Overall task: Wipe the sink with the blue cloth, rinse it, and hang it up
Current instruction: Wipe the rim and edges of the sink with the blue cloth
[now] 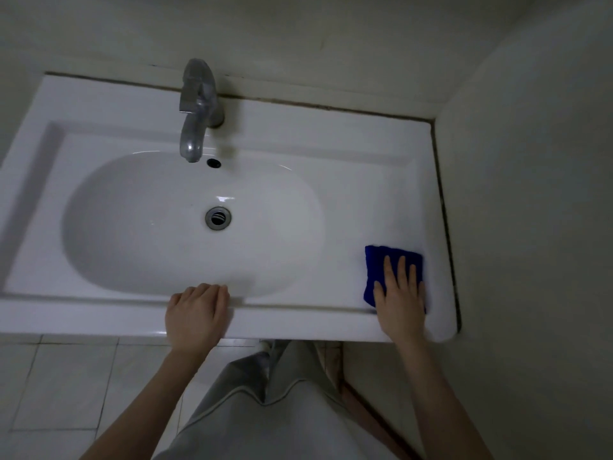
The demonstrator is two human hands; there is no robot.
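Fingers (388, 270) of our right hand (399, 300) lie flat, apart, on the folded blue cloth (378, 257). Our left hand (197, 313) clasps the rim of the white ceramic sink (99, 107).

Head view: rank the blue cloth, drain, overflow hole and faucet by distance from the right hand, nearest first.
1. blue cloth, under the right hand, on the sink right ledge.
2. drain, basin centre.
3. overflow hole, basin's back wall.
4. faucet, back ledge.
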